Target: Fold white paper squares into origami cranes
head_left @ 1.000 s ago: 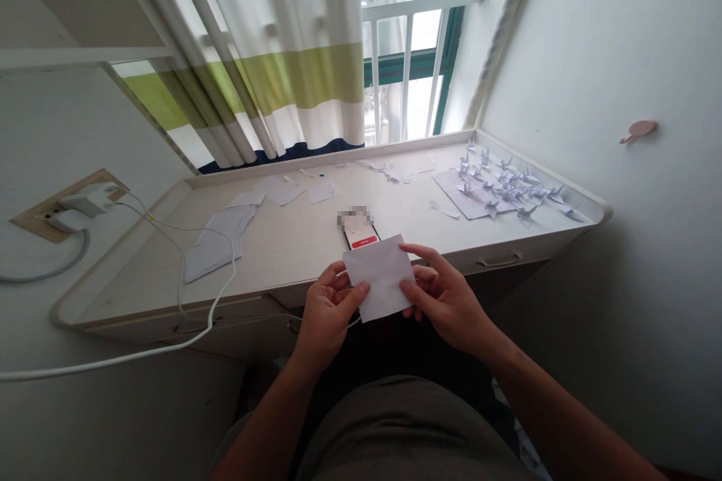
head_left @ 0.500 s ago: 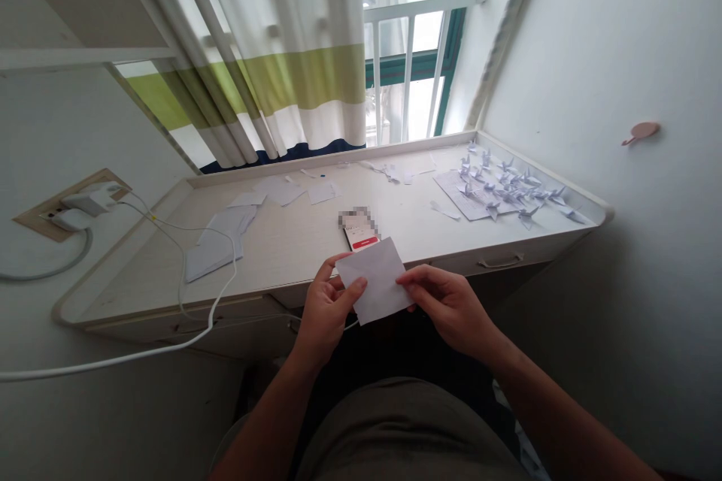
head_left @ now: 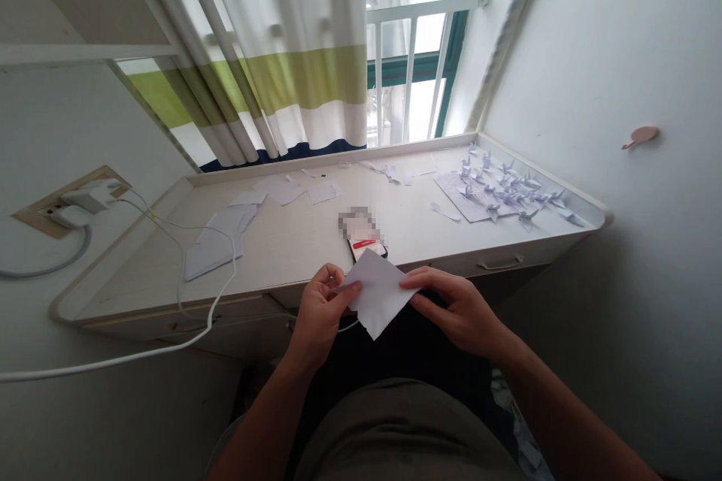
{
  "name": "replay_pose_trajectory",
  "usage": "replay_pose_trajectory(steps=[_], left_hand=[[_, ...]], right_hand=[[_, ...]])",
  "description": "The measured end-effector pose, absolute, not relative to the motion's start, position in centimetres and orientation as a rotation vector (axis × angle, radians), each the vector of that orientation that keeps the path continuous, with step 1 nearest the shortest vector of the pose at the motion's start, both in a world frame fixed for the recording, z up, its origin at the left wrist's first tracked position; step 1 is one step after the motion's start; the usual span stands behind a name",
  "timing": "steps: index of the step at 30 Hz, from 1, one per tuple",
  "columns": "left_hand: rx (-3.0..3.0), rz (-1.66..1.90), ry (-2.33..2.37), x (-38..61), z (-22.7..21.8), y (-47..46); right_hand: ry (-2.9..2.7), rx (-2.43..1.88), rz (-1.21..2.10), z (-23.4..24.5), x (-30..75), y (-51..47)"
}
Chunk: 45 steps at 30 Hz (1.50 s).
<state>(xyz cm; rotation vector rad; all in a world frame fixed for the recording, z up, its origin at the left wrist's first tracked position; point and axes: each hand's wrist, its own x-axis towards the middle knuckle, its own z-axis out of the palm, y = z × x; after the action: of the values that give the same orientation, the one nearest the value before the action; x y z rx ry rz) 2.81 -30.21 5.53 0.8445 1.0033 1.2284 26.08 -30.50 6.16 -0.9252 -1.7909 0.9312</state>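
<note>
A square sheet of white paper is held in front of the desk edge, turned so that one corner points down at me. My left hand pinches its left corner, thumb on top. At the opposite corner my right hand grips the sheet between thumb and fingers. Just beyond the paper a phone lies on the desk, its screen lit and partly blurred out. The paper overlaps the phone's near end in my view.
Several folded paper cranes stand at the desk's right end, some on a printed sheet. Stacked paper lies at the left, with scraps along the back. A white cable hangs over the front edge from the wall socket.
The paper has turned in my hands, its lower corner swinging down and right. My fingers have shifted to its side corners. More of the phone's near end shows.
</note>
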Motion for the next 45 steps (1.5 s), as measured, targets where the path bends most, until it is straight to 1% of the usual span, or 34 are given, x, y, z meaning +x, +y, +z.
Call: replay_pose_trajectory(steps=[8, 14, 21, 29, 32, 39, 45], left_hand=[[0.956, 1.070, 0.960, 2.0, 5.8, -30.8], [1.102, 1.048, 0.906, 1.8, 5.5, -31.0], [1.195, 1.144, 0.849, 2.2, 5.6, -31.5], [1.489, 1.310, 1.076, 2.3, 3.8, -31.2], [1.462, 1.311, 1.080, 2.6, 3.8, -31.4], [1.239, 1.311, 1.169, 4.0, 5.6, -32.1], [1.018, 1.296, 1.091, 5.1, 5.7, -32.3]], right_hand=[[-1.487, -1.050, 1.005, 5.6, 25.7, -30.0], [-1.330, -1.069, 1.052, 5.7, 25.2, -29.9], [-1.321, -1.063, 1.072, 6.3, 24.9, -30.2], [-1.323, -1.084, 1.023, 6.5, 25.0, -30.3], [-1.320, -1.088, 0.989, 6.6, 24.9, -30.5], [-1.283, -1.073, 0.943, 6.8, 24.4, -30.4], [-1.212, -0.951, 1.197, 6.3, 23.8, -30.3]])
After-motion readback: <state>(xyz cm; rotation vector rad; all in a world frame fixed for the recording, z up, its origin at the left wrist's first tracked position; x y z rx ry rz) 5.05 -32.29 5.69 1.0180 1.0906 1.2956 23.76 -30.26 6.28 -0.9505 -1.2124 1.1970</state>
